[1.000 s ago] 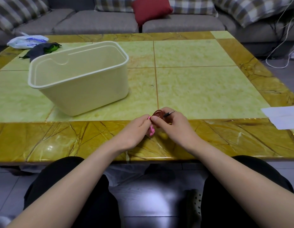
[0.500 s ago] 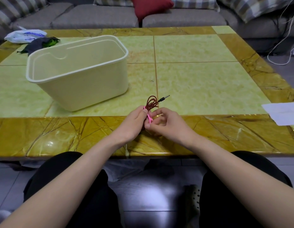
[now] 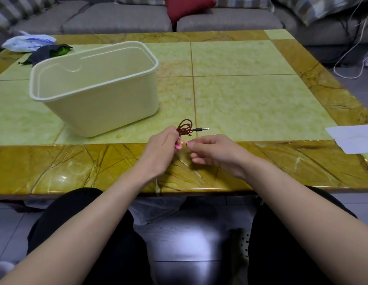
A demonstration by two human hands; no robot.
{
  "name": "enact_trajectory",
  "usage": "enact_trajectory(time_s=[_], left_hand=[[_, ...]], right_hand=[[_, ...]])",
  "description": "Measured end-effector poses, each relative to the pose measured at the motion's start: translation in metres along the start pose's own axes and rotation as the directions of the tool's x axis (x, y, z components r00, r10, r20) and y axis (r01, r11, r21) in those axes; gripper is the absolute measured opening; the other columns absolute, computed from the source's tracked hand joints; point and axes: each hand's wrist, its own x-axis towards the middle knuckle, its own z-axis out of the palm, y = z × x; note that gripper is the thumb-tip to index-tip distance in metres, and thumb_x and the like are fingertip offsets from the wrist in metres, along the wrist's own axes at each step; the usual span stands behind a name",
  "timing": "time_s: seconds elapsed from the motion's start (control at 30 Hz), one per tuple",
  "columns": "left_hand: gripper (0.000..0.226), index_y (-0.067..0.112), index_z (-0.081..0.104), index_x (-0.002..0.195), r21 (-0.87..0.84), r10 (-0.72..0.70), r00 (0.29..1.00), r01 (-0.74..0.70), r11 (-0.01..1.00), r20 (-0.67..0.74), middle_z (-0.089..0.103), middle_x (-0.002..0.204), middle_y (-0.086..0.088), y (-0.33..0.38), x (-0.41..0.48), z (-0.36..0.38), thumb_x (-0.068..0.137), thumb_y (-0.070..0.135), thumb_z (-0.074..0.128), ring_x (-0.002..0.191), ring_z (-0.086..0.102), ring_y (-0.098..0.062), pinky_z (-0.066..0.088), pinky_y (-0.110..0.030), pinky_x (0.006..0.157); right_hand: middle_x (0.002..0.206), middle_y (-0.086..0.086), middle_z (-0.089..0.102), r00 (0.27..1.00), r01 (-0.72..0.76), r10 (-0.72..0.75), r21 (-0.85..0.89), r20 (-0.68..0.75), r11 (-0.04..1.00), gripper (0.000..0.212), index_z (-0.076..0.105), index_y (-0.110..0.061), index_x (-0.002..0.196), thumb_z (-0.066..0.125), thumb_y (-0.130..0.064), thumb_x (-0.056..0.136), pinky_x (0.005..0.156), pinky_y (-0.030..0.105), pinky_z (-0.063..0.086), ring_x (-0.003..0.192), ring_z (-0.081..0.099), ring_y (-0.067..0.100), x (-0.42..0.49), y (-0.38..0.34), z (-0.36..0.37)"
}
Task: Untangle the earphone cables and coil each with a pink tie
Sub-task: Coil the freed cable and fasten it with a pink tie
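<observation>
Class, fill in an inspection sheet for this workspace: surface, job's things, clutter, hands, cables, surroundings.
Surface: marble-look table, green panels, brown border.
Job's things: red earphone cable coiled, jack plug sticking out to the right; pink tie at the coil's base.
Clutter: cream bin, white paper, plastic bag, dark cloth.
Hands: left hand grips the coil; right hand pinches the tie's end.
Cables: white cords on the floor, right.
Surroundings: grey sofa, red cushion.
</observation>
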Motion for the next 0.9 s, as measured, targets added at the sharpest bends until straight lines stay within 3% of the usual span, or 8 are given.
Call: enact_trajectory(time_s=[0.13, 0.27, 0.37, 0.43, 0.57, 0.67, 0.73, 0.9], left_hand=[[0.029, 0.018, 0.044, 0.068, -0.109, 0.102, 0.944, -0.071, 0.991, 0.315, 0.046, 0.059, 0.013, 0.001, -0.005, -0.008, 0.093, 0.028, 0.031, 0.058, 0.038, -0.005, 0.031, -0.021, 0.056], [0.029, 0.027, 0.041, 0.070, 0.313, 0.163, 0.852, -0.351, 0.883, 0.497, 0.053, 0.068, 0.012, -0.004, -0.008, -0.009, 0.092, 0.039, 0.028, 0.068, 0.050, -0.006, 0.039, -0.030, 0.069], [0.031, 0.031, 0.038, 0.071, 0.477, 0.097, 0.841, -0.392, 0.786, 0.532, 0.058, 0.080, 0.008, -0.001, -0.006, -0.004, 0.100, 0.037, 0.029, 0.076, 0.052, -0.014, 0.042, -0.034, 0.072], [0.034, 0.033, 0.036, 0.068, 0.548, 0.039, 0.860, -0.358, 0.756, 0.509, 0.057, 0.084, 0.005, 0.000, -0.004, 0.000, 0.101, 0.037, 0.028, 0.079, 0.051, -0.016, 0.040, -0.033, 0.072], [0.032, 0.027, 0.042, 0.072, 0.599, -0.054, 0.913, -0.220, 0.770, 0.405, 0.063, 0.088, -0.003, 0.001, 0.000, 0.006, 0.101, 0.034, 0.029, 0.084, 0.056, -0.022, 0.043, -0.035, 0.075], [0.034, 0.019, 0.048, 0.068, 0.318, -0.145, 0.936, 0.038, 0.947, 0.320, 0.059, 0.074, -0.002, 0.003, 0.005, 0.005, 0.099, 0.017, 0.033, 0.072, 0.054, -0.019, 0.044, -0.032, 0.073], [0.036, 0.017, 0.046, 0.065, 0.013, -0.212, 0.924, 0.219, 0.976, 0.319, 0.047, 0.059, 0.004, 0.005, 0.005, 0.003, 0.097, 0.008, 0.033, 0.056, 0.043, -0.011, 0.040, -0.021, 0.054], [0.027, 0.015, 0.043, 0.077, -0.469, -0.265, 0.840, 0.495, 0.731, 0.473, 0.033, 0.054, 0.007, 0.008, 0.003, -0.002, 0.100, 0.017, 0.029, 0.048, 0.020, -0.007, 0.029, -0.013, 0.037]], right_hand=[[0.072, 0.002, 0.068, 0.988, -0.107, 0.105, 0.018, 0.113, 0.994, 0.011, 0.068, 0.000, 0.095, 0.060, -0.006, 0.088, 0.060, 0.013, 0.054, 0.063, 0.065, 0.004, 0.000, -0.006, -0.012], [0.072, 0.003, 0.070, 1.000, 0.013, -0.006, -0.323, 0.023, 0.946, 0.006, 0.073, -0.007, 0.086, 0.069, -0.007, 0.082, 0.057, 0.010, 0.050, 0.062, 0.062, 0.006, -0.003, -0.014, -0.026], [0.077, 0.001, 0.072, 0.977, 0.170, -0.211, -0.514, -0.022, 0.841, 0.006, 0.075, -0.011, 0.083, 0.075, -0.011, 0.077, 0.066, 0.013, 0.053, 0.068, 0.063, 0.004, -0.005, -0.017, -0.028], [0.077, -0.003, 0.072, 0.930, 0.280, -0.368, -0.625, -0.012, 0.728, 0.008, 0.076, -0.011, 0.084, 0.076, -0.013, 0.076, 0.069, 0.012, 0.051, 0.068, 0.063, 0.000, -0.006, -0.015, -0.022], [0.082, -0.004, 0.066, 0.755, 0.437, -0.640, -0.837, 0.142, 0.329, 0.011, 0.075, -0.012, 0.089, 0.074, -0.015, 0.079, 0.071, 0.014, 0.045, 0.070, 0.056, 0.003, -0.006, -0.005, -0.007], [0.084, 0.002, 0.066, 0.636, 0.493, -0.744, -0.849, 0.205, 0.188, 0.011, 0.074, -0.010, 0.089, 0.072, -0.013, 0.079, 0.070, 0.025, 0.049, 0.075, 0.061, 0.013, -0.005, 0.001, -0.001], [0.085, 0.001, 0.066, 0.610, 0.511, -0.774, -0.831, 0.169, 0.221, 0.011, 0.073, -0.010, 0.090, 0.071, -0.015, 0.081, 0.071, 0.025, 0.050, 0.075, 0.062, 0.012, -0.006, 0.006, 0.001], [0.089, -0.002, 0.068, 0.655, 0.531, -0.756, -0.713, 0.002, 0.458, 0.009, 0.073, -0.015, 0.092, 0.070, -0.015, 0.084, 0.078, 0.027, 0.054, 0.083, 0.064, 0.008, -0.008, 0.008, 0.003]])
